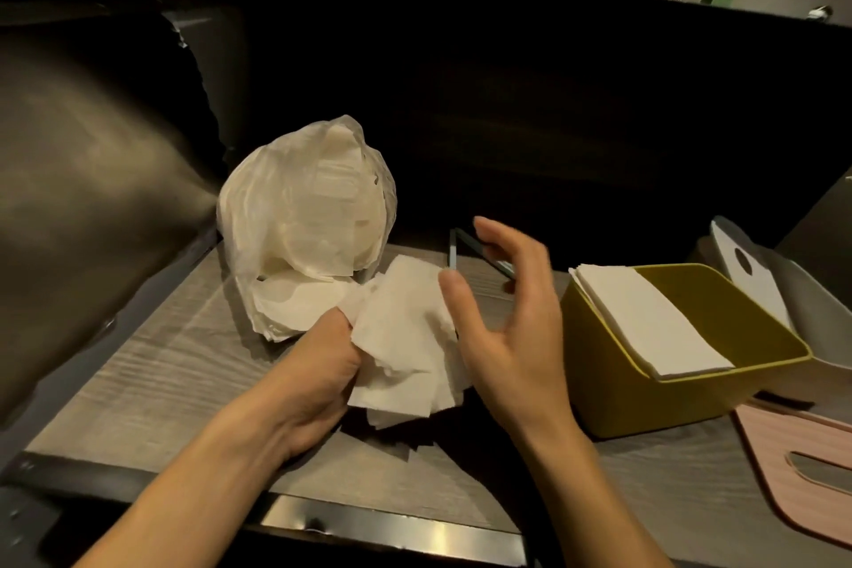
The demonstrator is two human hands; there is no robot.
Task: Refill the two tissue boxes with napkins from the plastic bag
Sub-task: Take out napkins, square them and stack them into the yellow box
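Head view, the only one. Wood-grain bench (152, 383), dim room, dark partition behind.

Plastic bag (304, 221) stands at the back left of the bench, mouth turned toward the person, stacks of napkins showing through the film. Likely set that way so the supply can be pulled straight out.

Left hand (318, 369) grips a loose, uneven wad of napkins (405, 337) just at the bag's mouth; fingers curled round the wad's left edge, thumb on top. Sheets fan out crookedly and a few trail down onto the bench.

Right hand (507, 327) hovers just right of the wad, fingers spread and relaxed, holding nothing; thumb tip near the wad's edge. Reads as poised to square up the sheets or take them over.

Yellow tissue box (645, 392) sits to the right, lid off, tilted, with a neat flat napkin stack in its left half. Room remains on the right.

Grey tissue box (807, 291) behind it, partly hidden; contents cannot be told. White lid (751, 286) leans inside it. Pink lid (793, 466) lies flat at the near right.

Judgement: refill partway, the first box half loaded.
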